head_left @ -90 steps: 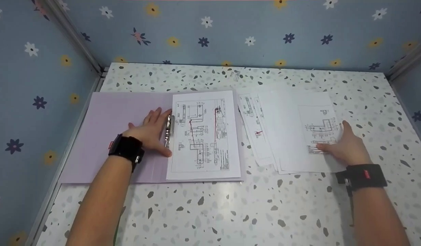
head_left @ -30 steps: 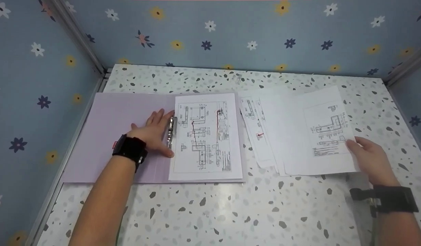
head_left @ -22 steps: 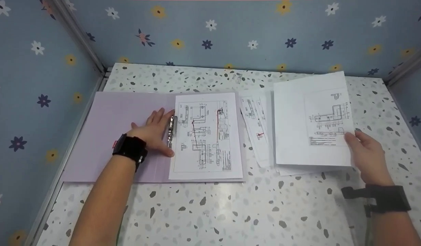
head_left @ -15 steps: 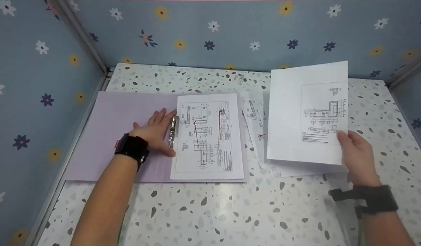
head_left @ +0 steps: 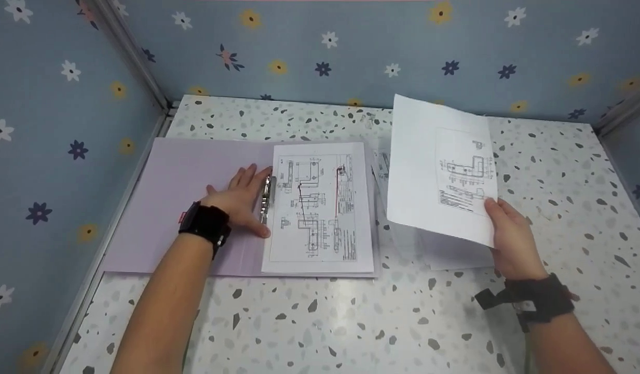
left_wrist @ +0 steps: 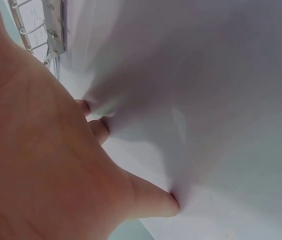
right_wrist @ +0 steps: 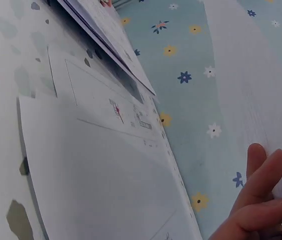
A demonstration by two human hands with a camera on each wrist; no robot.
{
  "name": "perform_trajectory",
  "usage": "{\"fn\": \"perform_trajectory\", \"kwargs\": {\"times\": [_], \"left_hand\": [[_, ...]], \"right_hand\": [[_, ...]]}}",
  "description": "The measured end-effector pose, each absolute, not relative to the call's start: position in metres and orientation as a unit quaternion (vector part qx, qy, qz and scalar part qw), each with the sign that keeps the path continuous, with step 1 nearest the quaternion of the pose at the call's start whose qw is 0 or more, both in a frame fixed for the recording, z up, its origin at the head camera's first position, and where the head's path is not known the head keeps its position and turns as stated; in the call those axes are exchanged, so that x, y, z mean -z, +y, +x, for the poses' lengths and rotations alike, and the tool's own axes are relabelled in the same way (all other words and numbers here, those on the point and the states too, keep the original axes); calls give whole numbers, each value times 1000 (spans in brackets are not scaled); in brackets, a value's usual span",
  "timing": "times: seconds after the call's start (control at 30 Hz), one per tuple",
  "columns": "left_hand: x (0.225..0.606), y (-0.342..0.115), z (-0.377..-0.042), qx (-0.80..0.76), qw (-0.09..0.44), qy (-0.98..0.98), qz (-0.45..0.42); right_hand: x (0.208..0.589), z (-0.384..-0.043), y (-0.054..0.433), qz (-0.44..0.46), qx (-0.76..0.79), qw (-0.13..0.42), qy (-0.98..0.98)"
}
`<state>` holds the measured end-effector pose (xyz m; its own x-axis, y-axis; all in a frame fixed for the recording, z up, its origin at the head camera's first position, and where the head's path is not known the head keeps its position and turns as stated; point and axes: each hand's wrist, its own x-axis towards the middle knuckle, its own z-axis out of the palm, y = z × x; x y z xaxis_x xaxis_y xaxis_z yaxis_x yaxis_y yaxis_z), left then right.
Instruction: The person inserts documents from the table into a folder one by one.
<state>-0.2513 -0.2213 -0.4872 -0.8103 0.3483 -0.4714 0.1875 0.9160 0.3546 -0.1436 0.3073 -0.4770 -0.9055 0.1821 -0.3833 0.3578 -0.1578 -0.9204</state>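
Observation:
A purple ring binder (head_left: 195, 166) lies open, with a stack of printed drawings (head_left: 320, 208) on its right side. My left hand (head_left: 236, 205) rests with spread fingers on the inside cover, beside the metal ring clip (head_left: 267, 200). In the left wrist view its fingertips press on the cover (left_wrist: 220, 125). My right hand (head_left: 514, 236) pinches a sheet of paper (head_left: 418, 171) by its right edge, thumb on the printed face. The sheet is raised and slightly bowed. In the right wrist view the fingers (right_wrist: 263, 175) lie behind the sheet (right_wrist: 260, 90).
Under the raised sheet, loose papers (head_left: 454, 254) lie on the speckled table (head_left: 320, 322), partly hidden. The right wrist view shows them as overlapping sheets (right_wrist: 101, 170) close to the binder. Flower-patterned panels (head_left: 299, 47) stand behind the table and at its sides.
My right hand has taken the top sheet off the loose pile by its right edge, lifted it and carried it left toward the binder. My left hand has stayed on the cover.

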Motion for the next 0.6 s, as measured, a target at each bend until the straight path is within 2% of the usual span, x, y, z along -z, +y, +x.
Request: {"fn": "perform_trajectory", "kwargs": {"times": [0.6], "left_hand": [[488, -220, -252, -140, 277, 939, 147]], "right_hand": [[480, -143, 249, 136, 700, 111, 692]]}}
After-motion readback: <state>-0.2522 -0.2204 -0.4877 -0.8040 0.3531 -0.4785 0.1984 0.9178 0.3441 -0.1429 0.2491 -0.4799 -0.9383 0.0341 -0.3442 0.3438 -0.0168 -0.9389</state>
